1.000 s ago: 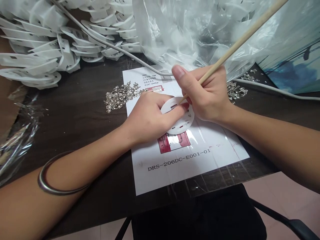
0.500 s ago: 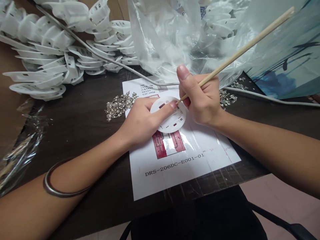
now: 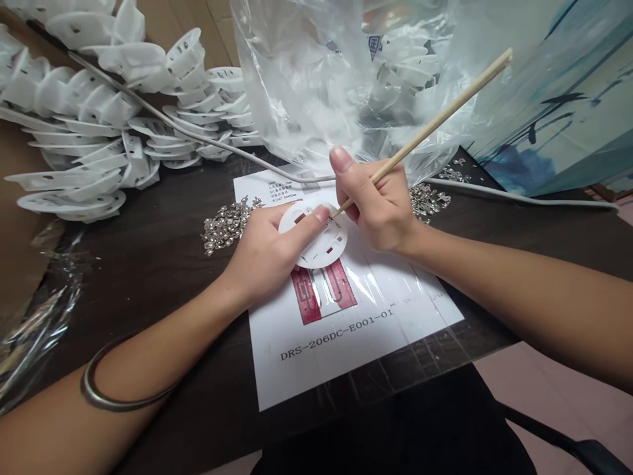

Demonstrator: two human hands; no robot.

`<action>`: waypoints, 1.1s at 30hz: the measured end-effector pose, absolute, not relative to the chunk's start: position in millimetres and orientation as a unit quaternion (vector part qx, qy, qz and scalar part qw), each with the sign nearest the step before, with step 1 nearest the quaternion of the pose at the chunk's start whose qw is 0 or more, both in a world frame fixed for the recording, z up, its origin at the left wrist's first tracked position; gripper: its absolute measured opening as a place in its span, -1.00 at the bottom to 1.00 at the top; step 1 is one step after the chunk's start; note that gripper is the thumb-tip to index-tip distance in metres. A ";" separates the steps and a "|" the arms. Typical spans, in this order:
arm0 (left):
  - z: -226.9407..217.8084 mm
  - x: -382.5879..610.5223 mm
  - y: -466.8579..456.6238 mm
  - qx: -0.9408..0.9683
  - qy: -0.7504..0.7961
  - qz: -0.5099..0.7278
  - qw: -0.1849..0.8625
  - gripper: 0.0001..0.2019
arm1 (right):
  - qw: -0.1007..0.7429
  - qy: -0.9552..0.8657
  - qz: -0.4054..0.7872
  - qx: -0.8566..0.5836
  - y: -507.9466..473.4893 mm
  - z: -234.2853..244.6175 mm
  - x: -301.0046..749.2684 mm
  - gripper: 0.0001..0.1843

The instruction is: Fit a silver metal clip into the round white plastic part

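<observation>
Reaching in from the lower left, the left hand (image 3: 264, 254), back upward, presses its thumb across a white slotted disc (image 3: 319, 254) at center; I cannot tell how its other fingers sit beneath. The disc is over a printed sheet (image 3: 281, 382). From the right, the right hand (image 3: 383, 208) curls its fingers around a wooden stick (image 3: 445, 119), thumb raised; the stick slants toward the upper right, its lower tip at the disc beside the left thumb.
</observation>
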State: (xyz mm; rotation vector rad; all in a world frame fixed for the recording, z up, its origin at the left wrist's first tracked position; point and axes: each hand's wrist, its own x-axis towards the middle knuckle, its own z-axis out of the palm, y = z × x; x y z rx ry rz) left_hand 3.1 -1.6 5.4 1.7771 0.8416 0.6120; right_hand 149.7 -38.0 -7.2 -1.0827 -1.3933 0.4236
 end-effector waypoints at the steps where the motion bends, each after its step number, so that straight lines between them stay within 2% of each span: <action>1: 5.6 3.1 -1.6 0.741 0.349 0.255 0.514 -0.59 | 0.613 -0.605 0.186 -0.472 -38.2 -7.4 149.6 -0.27; 7: 7.1 2.8 -1.9 0.748 0.350 0.246 0.508 -0.61 | 0.597 -0.608 0.185 -0.491 -39.6 -9.7 150.1 -0.33; 26: 4.6 2.4 -1.6 0.747 0.329 0.248 0.522 -0.67 | 0.608 -0.615 0.188 -0.465 -39.9 -10.2 148.5 -0.35; 33: 4.5 2.1 -0.8 0.767 0.310 0.241 0.508 -0.74 | 0.574 -0.624 0.194 -0.492 -44.4 -9.5 147.0 -0.36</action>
